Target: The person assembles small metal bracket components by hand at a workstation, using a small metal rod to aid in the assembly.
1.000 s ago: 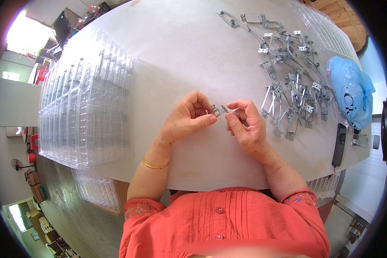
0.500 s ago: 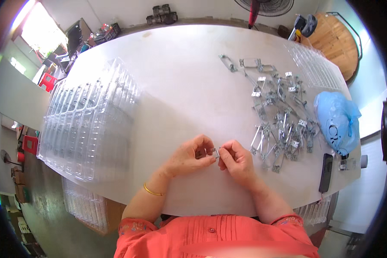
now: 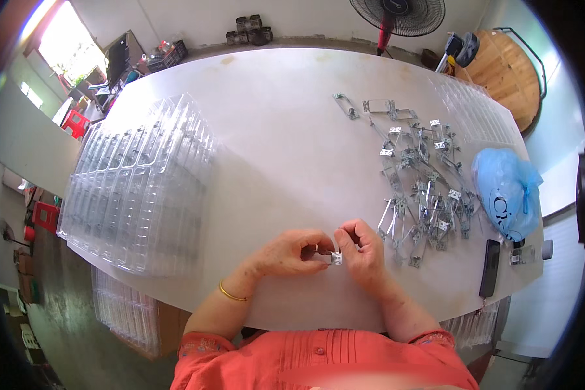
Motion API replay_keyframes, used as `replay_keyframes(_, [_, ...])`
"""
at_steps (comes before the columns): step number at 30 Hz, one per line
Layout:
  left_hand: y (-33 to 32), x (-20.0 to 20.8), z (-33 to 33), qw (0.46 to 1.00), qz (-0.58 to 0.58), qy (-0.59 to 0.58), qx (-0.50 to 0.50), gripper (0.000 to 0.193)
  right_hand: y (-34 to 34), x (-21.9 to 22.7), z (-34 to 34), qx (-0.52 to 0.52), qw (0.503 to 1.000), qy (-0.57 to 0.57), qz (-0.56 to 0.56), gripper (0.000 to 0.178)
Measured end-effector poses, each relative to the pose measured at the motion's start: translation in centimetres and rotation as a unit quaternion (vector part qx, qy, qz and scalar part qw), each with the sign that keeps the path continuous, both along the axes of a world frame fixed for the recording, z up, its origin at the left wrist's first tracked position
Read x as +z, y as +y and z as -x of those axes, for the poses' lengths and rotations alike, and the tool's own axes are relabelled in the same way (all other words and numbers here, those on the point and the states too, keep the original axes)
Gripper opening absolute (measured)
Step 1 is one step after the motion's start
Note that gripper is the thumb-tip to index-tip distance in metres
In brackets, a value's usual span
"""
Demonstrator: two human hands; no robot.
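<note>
Between thumb and fingers of my left hand (image 3: pixel 292 252) is a small metal bracket (image 3: pixel 336 259), its bright holed end plate sticking out to the right. The rest of the bracket is hidden by the fingers. Close beside it, my right hand (image 3: pixel 364 255) is closed in a pinch, thumb against the curled forefinger. Whatever lies in that pinch is too small or covered to make out. Beyond the right hand spreads a loose pile of metal brackets (image 3: pixel 422 185) with thin rods and end plates.
Stacked clear plastic trays (image 3: pixel 136 188) stand on the left of the white table (image 3: pixel 273 149). At the right are a tied blue plastic bag (image 3: pixel 506 192), a dark phone (image 3: pixel 490 268), a small clear bottle (image 3: pixel 523 255) and another clear tray (image 3: pixel 478 110). A fan (image 3: pixel 396 16) stands past the far edge.
Both hands have shifted slightly down in the picture. The bracket in my left hand has turned, so its flat end plate now shows. The whole view has tilted a little.
</note>
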State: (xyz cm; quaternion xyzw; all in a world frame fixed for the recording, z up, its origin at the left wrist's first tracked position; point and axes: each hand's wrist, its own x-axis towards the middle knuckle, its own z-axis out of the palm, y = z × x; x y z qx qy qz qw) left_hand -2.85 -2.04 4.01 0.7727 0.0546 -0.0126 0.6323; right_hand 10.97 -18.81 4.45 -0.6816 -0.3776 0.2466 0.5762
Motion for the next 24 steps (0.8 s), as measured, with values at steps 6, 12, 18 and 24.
replay_keyframes(6, [0.5,0.5,-0.5,0.967,0.249,0.015,0.047,0.031,0.6,-0.5,-1.1,-0.075,0.977,0.186,-0.074,0.010])
replay_keyframes(12, [1.3,0.0,-0.5,0.911,0.393,-0.035,0.119,0.033,0.4,-0.4,-0.7,-0.049,0.980,0.144,-0.129,0.014])
replay_keyframes(18, [1.0,-0.6,-0.5,0.908,0.402,-0.048,0.111,0.032,0.1,-1.1,-0.1,-0.026,0.988,0.087,-0.123,0.014])
replay_keyframes(24, [1.3,-0.9,-0.9,0.917,0.385,-0.037,0.095,0.031,0.4,-1.7,-0.5,-0.037,0.988,0.056,-0.138,0.014])
